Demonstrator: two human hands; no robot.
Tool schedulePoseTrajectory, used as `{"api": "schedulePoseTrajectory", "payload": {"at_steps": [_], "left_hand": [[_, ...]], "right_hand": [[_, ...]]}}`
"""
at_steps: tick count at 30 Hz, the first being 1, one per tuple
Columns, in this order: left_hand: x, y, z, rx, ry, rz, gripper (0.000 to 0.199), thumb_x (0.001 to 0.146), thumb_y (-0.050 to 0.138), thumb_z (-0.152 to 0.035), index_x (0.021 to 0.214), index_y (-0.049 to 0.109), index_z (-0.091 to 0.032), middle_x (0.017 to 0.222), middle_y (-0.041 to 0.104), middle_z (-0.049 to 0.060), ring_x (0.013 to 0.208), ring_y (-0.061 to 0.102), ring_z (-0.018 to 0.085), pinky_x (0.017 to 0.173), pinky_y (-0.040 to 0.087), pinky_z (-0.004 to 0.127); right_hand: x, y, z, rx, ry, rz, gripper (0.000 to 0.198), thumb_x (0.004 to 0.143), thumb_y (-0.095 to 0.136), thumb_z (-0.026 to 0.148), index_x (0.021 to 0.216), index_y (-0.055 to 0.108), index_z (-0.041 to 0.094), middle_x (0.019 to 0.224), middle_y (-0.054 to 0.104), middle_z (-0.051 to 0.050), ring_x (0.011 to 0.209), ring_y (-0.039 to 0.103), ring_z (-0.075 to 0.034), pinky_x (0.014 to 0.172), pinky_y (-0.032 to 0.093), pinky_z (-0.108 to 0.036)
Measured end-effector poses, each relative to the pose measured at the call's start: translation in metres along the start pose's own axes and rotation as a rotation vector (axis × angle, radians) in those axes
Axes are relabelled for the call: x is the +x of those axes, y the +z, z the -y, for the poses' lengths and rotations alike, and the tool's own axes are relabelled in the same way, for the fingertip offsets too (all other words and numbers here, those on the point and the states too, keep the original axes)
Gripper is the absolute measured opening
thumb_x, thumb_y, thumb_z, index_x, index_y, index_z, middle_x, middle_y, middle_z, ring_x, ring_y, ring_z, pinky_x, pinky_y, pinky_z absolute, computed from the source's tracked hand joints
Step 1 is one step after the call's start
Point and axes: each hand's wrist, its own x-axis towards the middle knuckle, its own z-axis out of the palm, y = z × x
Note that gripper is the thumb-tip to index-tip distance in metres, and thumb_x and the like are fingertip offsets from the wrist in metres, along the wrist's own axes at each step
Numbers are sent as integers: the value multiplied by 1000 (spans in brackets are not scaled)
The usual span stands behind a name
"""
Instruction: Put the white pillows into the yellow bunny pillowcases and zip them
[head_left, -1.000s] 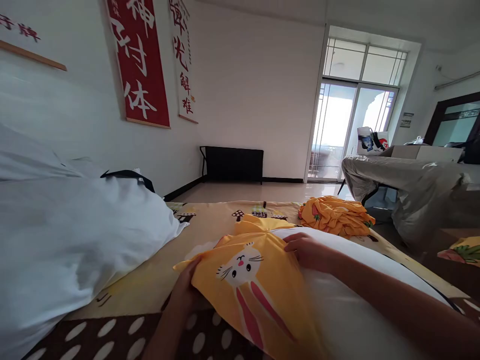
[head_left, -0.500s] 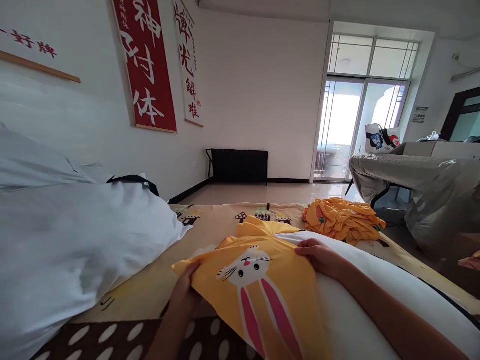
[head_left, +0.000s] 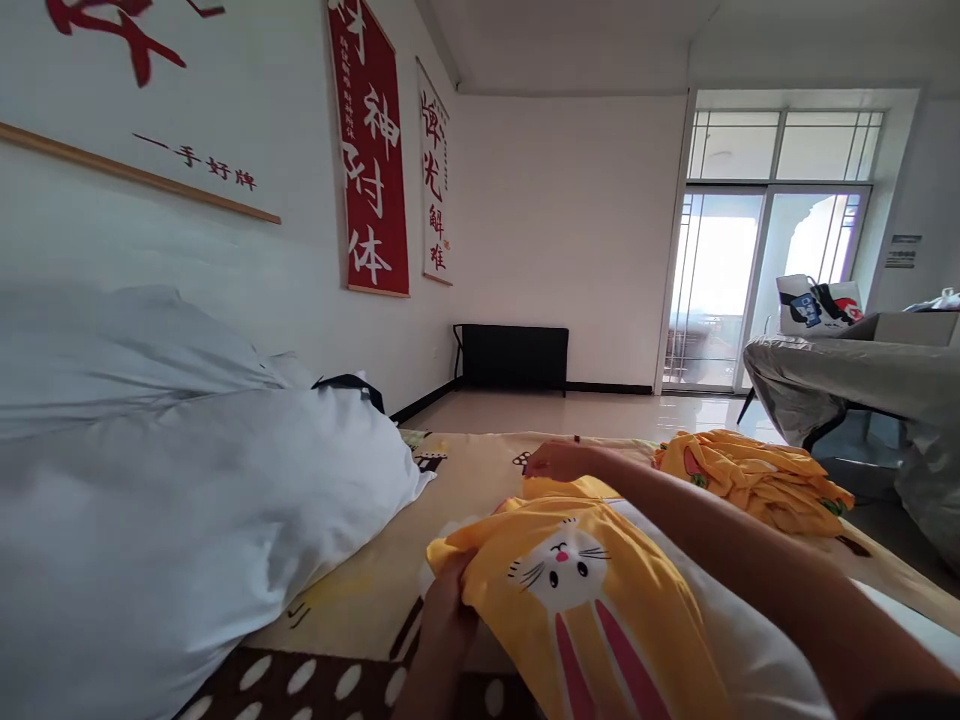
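A yellow pillowcase printed with a white rabbit lies over the near end of a white pillow, in the lower middle of the head view. The rabbit is upside down to me and the cloth is wrinkled. At its left corner my left hand is closed on the fabric, the thumb on top and the other fingers mostly hidden. My right hand has its fingers curled at the pillowcase's far edge, apparently gripping the cloth there. My right forearm crosses above the pillow.
A crumpled orange cloth lies at the right on the patterned bed sheet. Large white pillows are heaped at the left. A plastic-covered table stands at the right, with a bag on it.
My right hand has left the pillowcase's right side and reached forward and left to its far edge. My left hand keeps the left corner. The view has turned left and tilted up.
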Motion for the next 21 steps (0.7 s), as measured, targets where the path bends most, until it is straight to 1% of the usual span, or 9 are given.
{"api": "schedulePoseTrajectory", "payload": {"at_steps": [2, 4, 7, 9, 13, 15, 16, 19, 21], "left_hand": [[-2, 0, -2, -12, 14, -25, 24, 76, 58, -15, 99, 62, -11, 85, 71, 12, 72, 68, 24, 62, 56, 33], [-3, -1, -2, -16, 19, -41, 23, 76, 58, -15, 98, 61, -10, 86, 70, 13, 73, 68, 25, 62, 56, 34], [-2, -1, 0, -24, -4, -70, 21, 75, 59, -14, 95, 61, -9, 82, 70, 12, 71, 68, 23, 60, 55, 32], [-2, 0, 2, -18, 5, -123, 21, 74, 61, -13, 94, 62, -9, 79, 70, 11, 67, 67, 21, 58, 53, 29], [-10, 6, -4, 69, 76, -225, 28, 70, 67, -21, 96, 62, -12, 85, 68, 9, 61, 63, 16, 49, 48, 26], [-19, 12, -9, 113, 110, -239, 33, 70, 69, -31, 99, 62, -16, 93, 67, 7, 65, 63, 16, 50, 48, 26], [-24, 16, -11, 151, 114, -223, 38, 70, 69, -38, 101, 61, -17, 97, 66, 7, 68, 64, 17, 52, 49, 26], [-33, 23, -9, 334, 67, -142, 51, 64, 72, -50, 100, 62, -16, 96, 67, 9, 74, 64, 20, 55, 49, 28], [-31, 22, -4, 400, 36, -148, 50, 60, 75, -47, 94, 62, -13, 87, 68, 10, 68, 63, 20, 54, 48, 28]], "right_hand": [[33, 26, 9, 28, -100, 89, 26, 79, 54, 12, 97, 71, 22, 105, 69, 0, 95, 61, -11, 80, 41, -17], [53, 56, 7, 47, -156, 152, 25, 79, 53, 12, 95, 72, 20, 99, 71, 2, 87, 62, -10, 73, 41, -15], [68, 90, -12, 73, -185, 205, 23, 80, 52, 13, 84, 74, 17, 80, 70, 3, 70, 60, -8, 62, 41, -15], [73, 102, -29, 94, -178, 203, 21, 81, 53, 20, 78, 73, 16, 68, 66, 4, 62, 55, -8, 56, 38, -16], [79, 104, -55, 130, -137, 143, 33, 84, 52, 37, 72, 71, 13, 58, 59, 3, 55, 48, -7, 51, 33, -17], [78, 98, -64, 150, -127, 137, 40, 86, 48, 43, 76, 71, 12, 59, 60, 1, 54, 48, -7, 50, 33, -18], [77, 94, -68, 162, -128, 145, 43, 87, 45, 45, 80, 72, 13, 61, 62, 0, 54, 50, -8, 50, 34, -18], [73, 86, -75, 183, -151, 181, 38, 87, 47, 43, 92, 72, 16, 72, 69, 0, 59, 57, -9, 54, 40, -17], [73, 84, -75, 167, -167, 176, 29, 83, 54, 36, 95, 73, 18, 80, 72, 0, 68, 61, -10, 60, 42, -16]]}}
